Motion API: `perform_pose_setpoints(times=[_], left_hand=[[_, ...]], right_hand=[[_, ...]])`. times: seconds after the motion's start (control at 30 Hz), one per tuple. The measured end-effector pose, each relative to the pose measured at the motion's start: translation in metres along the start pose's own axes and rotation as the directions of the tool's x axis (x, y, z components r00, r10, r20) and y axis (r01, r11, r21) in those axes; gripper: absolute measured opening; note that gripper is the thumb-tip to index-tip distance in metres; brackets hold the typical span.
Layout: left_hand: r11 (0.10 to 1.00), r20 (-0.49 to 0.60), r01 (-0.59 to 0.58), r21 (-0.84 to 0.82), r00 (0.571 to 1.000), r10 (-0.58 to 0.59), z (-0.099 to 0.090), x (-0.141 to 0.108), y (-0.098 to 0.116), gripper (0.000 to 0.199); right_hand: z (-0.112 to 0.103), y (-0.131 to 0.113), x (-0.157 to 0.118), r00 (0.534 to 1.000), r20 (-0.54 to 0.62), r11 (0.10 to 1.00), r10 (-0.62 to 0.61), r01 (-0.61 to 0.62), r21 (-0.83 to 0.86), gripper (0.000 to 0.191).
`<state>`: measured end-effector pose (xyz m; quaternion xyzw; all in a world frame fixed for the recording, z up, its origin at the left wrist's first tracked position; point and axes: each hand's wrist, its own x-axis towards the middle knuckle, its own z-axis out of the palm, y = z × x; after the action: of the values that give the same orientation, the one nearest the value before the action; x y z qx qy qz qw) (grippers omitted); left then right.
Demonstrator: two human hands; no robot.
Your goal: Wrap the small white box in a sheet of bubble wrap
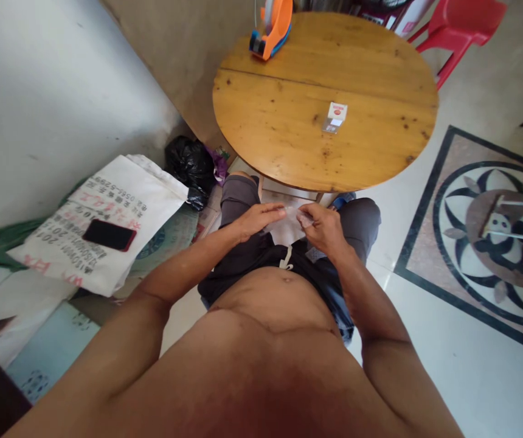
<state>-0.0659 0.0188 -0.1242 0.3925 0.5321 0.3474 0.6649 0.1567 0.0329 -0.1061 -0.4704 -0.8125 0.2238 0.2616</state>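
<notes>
Above my lap, my left hand (pixel 261 220) and my right hand (pixel 323 226) face each other, a small gap apart. My right hand is closed, its thumb and fingers pinching a small, crumpled piece of clear plastic film (pixel 306 219). The left fingers are fairly straight, with thumb and fingertips together at what looks like the film's other end; the film is faint there. Beyond the hands, on the round wooden table (pixel 284 143), stands a small white box with red print (pixel 337 112). A flat, shiny clear-and-grey piece (pixel 330 125) lies against its near side.
An orange tape dispenser (pixel 277 30) stands at the table's far left edge. To my left, a black phone (pixel 109 235) rests on folded white printed sacks (pixel 152 182), near a black plastic bag (pixel 188 164). A red chair (pixel 464 24) is at the far right.
</notes>
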Motion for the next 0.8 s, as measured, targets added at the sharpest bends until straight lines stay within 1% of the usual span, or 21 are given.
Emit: perform_pose_setpoints(times=[0.03, 0.1, 0.2, 0.3, 0.37, 0.43, 0.5, 0.57, 0.6, 0.63, 0.7, 0.73, 0.8], left_hand=[[1.0, -0.025, -0.002, -0.007, 1.0, 0.002, -0.001, 0.0, -0.001, 0.063], [0.999, -0.057, 0.041, -0.028, 0.997, -0.042, -0.005, -0.001, -0.001, 0.067], [0.991, -0.024, 0.123, -0.048, 0.992, -0.124, -0.008, -0.004, -0.001, 0.062], [0.989, -0.015, 0.143, -0.024, 0.99, -0.143, -0.009, -0.005, -0.005, 0.064], [0.988, -0.058, 0.156, -0.016, 0.986, -0.157, -0.01, -0.007, -0.009, 0.067], [0.988, -0.123, 0.151, -0.025, 0.981, -0.152, -0.011, -0.01, -0.014, 0.066], [0.996, -0.212, 0.091, -0.003, 0.973, -0.09, -0.013, -0.016, -0.017, 0.059], [0.994, -0.272, -0.005, 0.109, 0.962, 0.035, -0.014, -0.025, -0.018, 0.045], [0.98, -0.266, -0.049, 0.192, 0.959, 0.1, -0.013, -0.03, -0.017, 0.037], [0.958, -0.232, -0.086, 0.273, 0.961, 0.152, -0.011, -0.034, -0.016, 0.031], [0.917, -0.127, -0.138, 0.374, 0.972, 0.198, -0.005, -0.039, -0.012, 0.029], [0.908, -0.086, -0.158, 0.388, 0.975, 0.206, -0.001, -0.039, -0.011, 0.03], [0.909, -0.058, -0.183, 0.374, 0.974, 0.219, 0.006, -0.036, -0.009, 0.033]], right_hand=[[0.0, 0.001, -0.001, 1.0, 0.001, 1.0, -0.002, 0.002, 0.001, 0.02], [0.0, 0.003, -0.002, 1.0, 0.008, 1.0, -0.01, 0.01, 0.005, 0.02], [0.002, 0.005, -0.003, 0.999, 0.029, 1.0, -0.018, 0.018, -0.004, 0.021], [0.004, 0.006, -0.004, 0.999, 0.041, 1.0, -0.004, 0.006, -0.03, 0.022], [0.005, 0.007, -0.005, 0.999, 0.037, 0.999, 0.01, -0.008, -0.042, 0.021], [0.005, 0.008, -0.005, 0.999, 0.027, 0.999, 0.024, -0.022, -0.05, 0.02], [0.004, 0.009, -0.006, 0.999, 0.016, 0.997, 0.037, -0.036, -0.064, 0.019], [0.004, 0.01, -0.006, 0.999, 0.008, 0.995, 0.048, -0.048, -0.085, 0.019], [0.004, 0.01, -0.006, 0.999, 0.006, 0.994, 0.051, -0.05, -0.094, 0.019], [0.004, 0.01, -0.006, 0.999, 0.007, 0.994, 0.05, -0.049, -0.101, 0.019], [0.006, 0.009, -0.006, 0.999, 0.014, 0.993, 0.044, -0.043, -0.11, 0.019], [0.007, 0.009, -0.005, 0.999, 0.017, 0.993, 0.04, -0.037, -0.114, 0.019], [0.009, 0.007, -0.005, 0.999, 0.022, 0.992, 0.024, -0.021, -0.125, 0.02]])
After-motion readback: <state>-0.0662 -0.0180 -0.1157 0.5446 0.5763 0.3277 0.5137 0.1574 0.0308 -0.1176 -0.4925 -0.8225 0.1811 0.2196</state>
